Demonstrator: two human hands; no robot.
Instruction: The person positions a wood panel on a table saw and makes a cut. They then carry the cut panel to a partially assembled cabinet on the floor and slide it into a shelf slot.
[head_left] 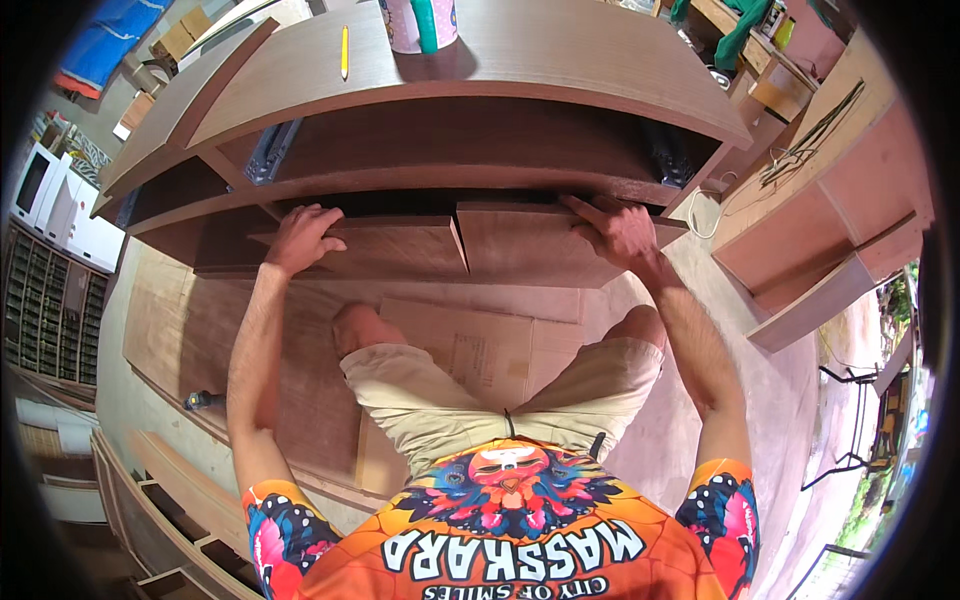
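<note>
A low brown wooden cabinet (480,58) stands in front of me, with an open upper bay and two door panels below. My left hand (306,240) is closed over the top edge of the left door panel (395,248). Over at the right, my right hand (618,232) grips the top edge of the right door panel (530,240), its index finger stretched along the edge. A narrow, slanting gap parts the two panels, and the right one sits slightly higher. Dark space shows behind their top edges. Fingertips behind the panels are hidden.
A yellow pencil (345,55) and a patterned cup (418,28) are on the cabinet top. Metal drawer runners (272,152) line the upper bay. Flattened cardboard (460,340) lies between my knees, a dark tool (205,400) at left. Another wooden cabinet (830,225) stands right.
</note>
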